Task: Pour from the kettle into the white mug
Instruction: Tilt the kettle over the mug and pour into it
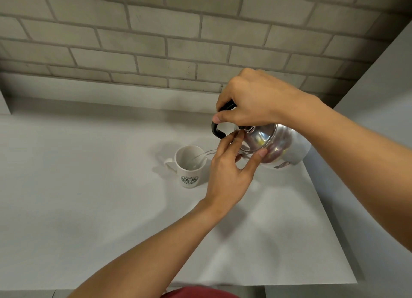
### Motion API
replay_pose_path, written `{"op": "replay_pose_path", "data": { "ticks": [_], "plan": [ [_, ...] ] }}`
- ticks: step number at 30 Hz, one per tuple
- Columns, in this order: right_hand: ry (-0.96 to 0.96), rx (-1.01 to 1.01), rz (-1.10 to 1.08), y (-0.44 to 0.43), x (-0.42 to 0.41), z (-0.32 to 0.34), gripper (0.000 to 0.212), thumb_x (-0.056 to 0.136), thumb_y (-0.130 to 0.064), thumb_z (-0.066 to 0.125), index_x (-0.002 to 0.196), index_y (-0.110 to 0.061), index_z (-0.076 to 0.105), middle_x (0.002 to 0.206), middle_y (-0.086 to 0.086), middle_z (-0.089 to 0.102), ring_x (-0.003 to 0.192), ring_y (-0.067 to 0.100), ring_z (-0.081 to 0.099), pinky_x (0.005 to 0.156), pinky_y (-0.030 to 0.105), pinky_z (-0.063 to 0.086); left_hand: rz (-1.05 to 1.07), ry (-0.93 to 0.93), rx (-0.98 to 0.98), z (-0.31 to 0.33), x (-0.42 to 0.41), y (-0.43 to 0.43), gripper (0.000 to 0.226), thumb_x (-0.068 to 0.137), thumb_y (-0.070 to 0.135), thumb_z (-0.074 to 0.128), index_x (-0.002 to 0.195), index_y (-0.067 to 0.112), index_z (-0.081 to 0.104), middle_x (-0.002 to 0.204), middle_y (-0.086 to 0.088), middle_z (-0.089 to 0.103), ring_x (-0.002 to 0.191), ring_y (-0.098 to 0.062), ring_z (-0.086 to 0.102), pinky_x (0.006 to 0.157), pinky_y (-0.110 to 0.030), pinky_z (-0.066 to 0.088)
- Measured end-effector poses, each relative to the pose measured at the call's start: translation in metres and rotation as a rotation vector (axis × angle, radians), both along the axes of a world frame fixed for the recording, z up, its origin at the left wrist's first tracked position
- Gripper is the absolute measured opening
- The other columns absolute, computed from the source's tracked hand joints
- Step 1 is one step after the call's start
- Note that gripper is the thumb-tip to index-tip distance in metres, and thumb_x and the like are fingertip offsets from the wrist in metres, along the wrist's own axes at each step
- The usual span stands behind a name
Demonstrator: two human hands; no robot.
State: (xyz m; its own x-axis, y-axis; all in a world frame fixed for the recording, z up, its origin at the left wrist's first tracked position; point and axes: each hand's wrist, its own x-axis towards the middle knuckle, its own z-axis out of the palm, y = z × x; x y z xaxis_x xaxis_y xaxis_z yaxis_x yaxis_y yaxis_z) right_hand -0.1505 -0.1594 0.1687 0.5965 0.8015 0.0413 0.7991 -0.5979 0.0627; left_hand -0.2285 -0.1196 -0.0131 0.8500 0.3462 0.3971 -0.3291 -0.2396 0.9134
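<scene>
Steel kettle (274, 145) tilted left, clear stream entering white mug (189, 164) on desk (89, 186). Right hand (252, 99) clamped on black handle (217, 128); left hand (229, 164) spread, fingertips steadying lid.

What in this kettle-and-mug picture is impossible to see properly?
All in the head view:
- Kettle spout: hidden behind the left hand.
- Middle of the black handle: covered by the right hand.
- Water level in the white mug: too faint to judge.
- Mug logo lettering: too small and blurred.
- Red cloth: cut off by the bottom edge.
</scene>
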Motion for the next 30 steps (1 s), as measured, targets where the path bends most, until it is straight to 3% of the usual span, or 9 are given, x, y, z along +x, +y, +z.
{"op": "replay_pose_path", "data": {
  "ticks": [11,24,30],
  "plan": [
    [0.007,-0.016,-0.013,0.0,-0.001,0.0,0.034,0.09,-0.058,0.067,0.094,-0.027,0.082,0.078,-0.001,0.076,0.08,0.029,0.068,0.074,0.045,0.06,-0.026,-0.006,-0.046,0.001,-0.001,-0.002,0.057,0.093,0.043,0.074,0.141,0.017,0.06,0.137,0.005,0.057,0.121,-0.01,0.062,0.094,-0.033,0.059],
    [0.0,-0.01,-0.004,-0.001,0.004,-0.001,0.035,0.09,-0.058,0.067,0.096,-0.027,0.082,0.084,-0.001,0.078,0.083,0.03,0.07,0.075,0.046,0.06,-0.022,-0.017,-0.046,-0.001,0.0,-0.003,0.056,0.093,0.042,0.075,0.141,0.018,0.06,0.137,0.006,0.057,0.122,-0.01,0.061,0.094,-0.032,0.059],
    [0.012,0.079,-0.012,-0.015,0.01,-0.009,0.034,0.093,-0.057,0.067,0.101,-0.028,0.083,0.089,-0.002,0.08,0.085,0.024,0.07,0.077,0.045,0.059,-0.005,0.053,0.075,-0.006,-0.002,0.003,0.062,0.092,0.058,0.069,0.144,0.027,0.055,0.141,0.019,0.05,0.126,0.004,0.054,0.1,-0.026,0.054]
  ]
}}
